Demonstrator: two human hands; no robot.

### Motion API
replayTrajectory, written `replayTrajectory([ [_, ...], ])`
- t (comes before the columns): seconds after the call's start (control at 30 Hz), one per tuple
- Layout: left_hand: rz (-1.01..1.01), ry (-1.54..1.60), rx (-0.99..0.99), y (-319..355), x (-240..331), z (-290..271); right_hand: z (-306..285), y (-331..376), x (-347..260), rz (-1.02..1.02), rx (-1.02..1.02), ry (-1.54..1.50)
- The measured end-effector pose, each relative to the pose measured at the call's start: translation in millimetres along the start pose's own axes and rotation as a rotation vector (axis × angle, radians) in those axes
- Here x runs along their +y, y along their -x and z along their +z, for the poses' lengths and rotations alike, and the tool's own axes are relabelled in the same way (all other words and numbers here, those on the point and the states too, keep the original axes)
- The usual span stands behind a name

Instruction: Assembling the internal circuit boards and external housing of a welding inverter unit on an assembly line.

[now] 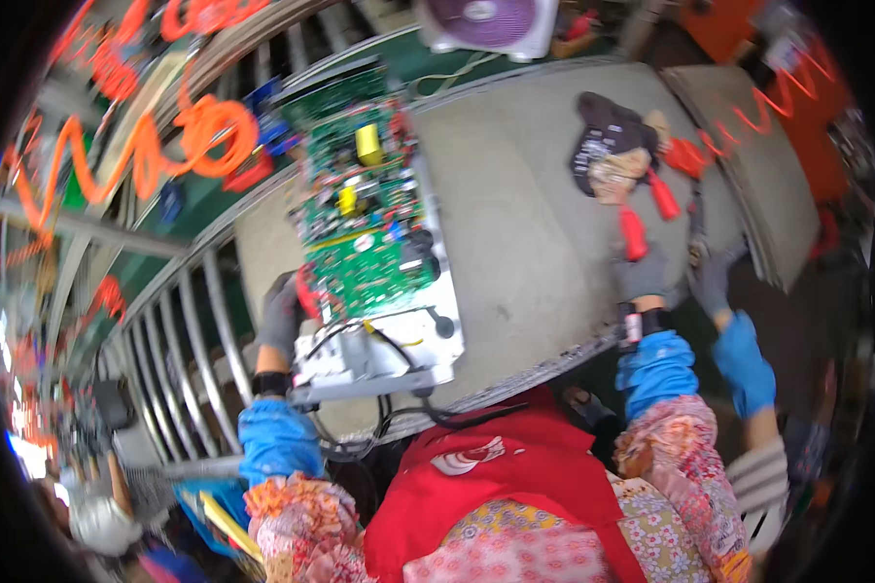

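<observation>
A metal chassis carries a green circuit board with yellow, black and white components. My left hand, in a grey glove, grips its left edge near the front corner; the fingertips are partly hidden. My right hand, also gloved in grey, is at the lower end of a red-handled hand tool. Blur hides whether its fingers close on that handle. A dark cap-like cloth and a crumpled beige cloth lie just beyond. Another person's gloved hand is right beside mine, at a dark, slim tool.
The grey worktop has a raised panel on its right. Metal rollers run along the left. Orange coiled hoses hang at upper left. A purple-and-white fan stands at the back. Black cables trail off the chassis's near end.
</observation>
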State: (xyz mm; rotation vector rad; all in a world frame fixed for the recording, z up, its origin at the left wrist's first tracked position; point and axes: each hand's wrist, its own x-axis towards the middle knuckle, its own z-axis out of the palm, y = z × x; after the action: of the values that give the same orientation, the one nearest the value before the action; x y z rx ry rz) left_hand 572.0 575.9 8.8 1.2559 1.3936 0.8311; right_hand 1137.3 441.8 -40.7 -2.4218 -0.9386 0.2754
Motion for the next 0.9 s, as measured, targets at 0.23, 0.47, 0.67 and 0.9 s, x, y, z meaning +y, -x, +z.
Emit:
replayTrajectory([
  [0.23, -0.145, 0.063, 0.28, 133.0, -130.9, -35.6, 59.4, -110.6, 92.0, -0.121, -0.14, -0.524],
  [0.47, -0.545, 0.075, 0.659, 309.2, -137.5, 43.3, 97.2, -51.6, -21.3, -0.086, -0.755, -1.031],
  [0.67, -0.814, 0.181, 0.923, 368.3, -124.7, 83.0, 9.6, 58.0, -203.6, -0.188, -0.989, -0.99],
  [0.9, -0.775, -0.109, 1.31, 447.9, -151.0, 31.3, -55.9, 132.2, -262.2, -0.72, -0.517, -0.812],
])
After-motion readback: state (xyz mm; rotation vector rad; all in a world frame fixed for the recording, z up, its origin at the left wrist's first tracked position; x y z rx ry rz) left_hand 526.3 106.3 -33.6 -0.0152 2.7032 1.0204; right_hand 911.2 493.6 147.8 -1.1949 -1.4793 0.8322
